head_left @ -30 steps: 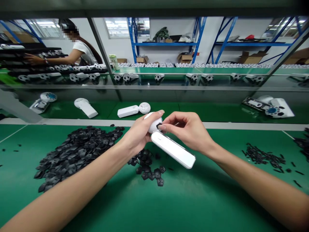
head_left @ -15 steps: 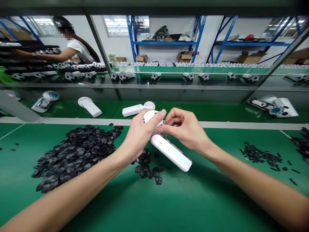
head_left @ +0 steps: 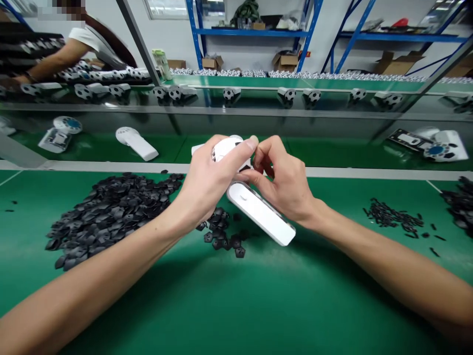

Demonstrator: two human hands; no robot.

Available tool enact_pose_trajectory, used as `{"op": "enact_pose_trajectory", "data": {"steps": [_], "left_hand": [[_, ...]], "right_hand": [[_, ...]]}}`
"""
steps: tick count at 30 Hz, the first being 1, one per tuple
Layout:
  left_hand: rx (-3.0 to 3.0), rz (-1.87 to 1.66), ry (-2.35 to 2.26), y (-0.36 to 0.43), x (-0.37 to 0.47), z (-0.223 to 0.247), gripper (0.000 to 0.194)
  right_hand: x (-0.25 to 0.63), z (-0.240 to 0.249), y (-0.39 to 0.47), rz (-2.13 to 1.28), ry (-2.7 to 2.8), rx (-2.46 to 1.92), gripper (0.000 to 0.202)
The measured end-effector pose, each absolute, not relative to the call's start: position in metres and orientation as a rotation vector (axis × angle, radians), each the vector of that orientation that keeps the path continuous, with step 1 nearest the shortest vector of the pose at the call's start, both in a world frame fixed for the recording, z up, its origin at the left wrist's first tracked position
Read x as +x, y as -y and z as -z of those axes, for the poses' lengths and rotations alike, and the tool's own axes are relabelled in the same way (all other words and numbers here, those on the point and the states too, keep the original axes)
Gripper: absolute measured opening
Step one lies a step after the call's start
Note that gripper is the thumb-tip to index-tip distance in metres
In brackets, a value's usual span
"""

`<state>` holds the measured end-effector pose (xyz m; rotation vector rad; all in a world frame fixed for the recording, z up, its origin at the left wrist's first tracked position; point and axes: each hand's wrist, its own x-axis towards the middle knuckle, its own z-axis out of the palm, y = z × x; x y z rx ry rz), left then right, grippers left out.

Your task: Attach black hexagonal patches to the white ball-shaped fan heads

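1 white handheld unit (head_left: 264, 215) is up in front of you, above the green table (head_left: 236, 305). Your left hand (head_left: 214, 182) grasps it by its round head (head_left: 226, 146), thumb laid across, while its long handle (head_left: 253, 203) slants down toward your right. Your right hand (head_left: 286, 180) has thumb and fingers drawn together at the side of the head; whether they pinch a small piece, I cannot tell. Loose black pentagon pieces (head_left: 240, 252) lie below your hands, with a larger black heap (head_left: 118, 212) to the left and thin black strips (head_left: 391, 213) to the right.
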<state>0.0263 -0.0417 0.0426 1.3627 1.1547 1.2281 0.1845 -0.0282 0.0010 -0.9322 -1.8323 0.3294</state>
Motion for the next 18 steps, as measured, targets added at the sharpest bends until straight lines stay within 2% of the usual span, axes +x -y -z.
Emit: {"op": "enact_pose_trajectory", "data": {"steps": [3,7,11,15,18], "left_hand": [[1.453,-1.286,-1.05,0.036,0.022,-0.047,0.034],[1.658,-1.599,-1.032,0.013,-0.002,-0.052,0.032],[2.061,-1.794,-1.248,-0.011,-0.027,-0.051,0.03],[2.222,-1.626,-1.342,-0.017,-0.031,-0.041,0.034],[2.204,-1.426,-1.388,-0.015,-0.023,-0.032,0.032]], "right_hand": [[0.189,-0.009,0.024,-0.272,1.857,-0.931,0.046],[0.206,-0.027,0.019,-0.419,1.984,-1.151,0.04],[0.208,-0.027,0.033,-0.692,2.599,-1.198,0.01],[0.192,-0.024,0.058,-0.513,2.948,-1.157,0.006],[0.182,-0.027,0.068,-0.361,3.117,-1.237,0.014]]}}
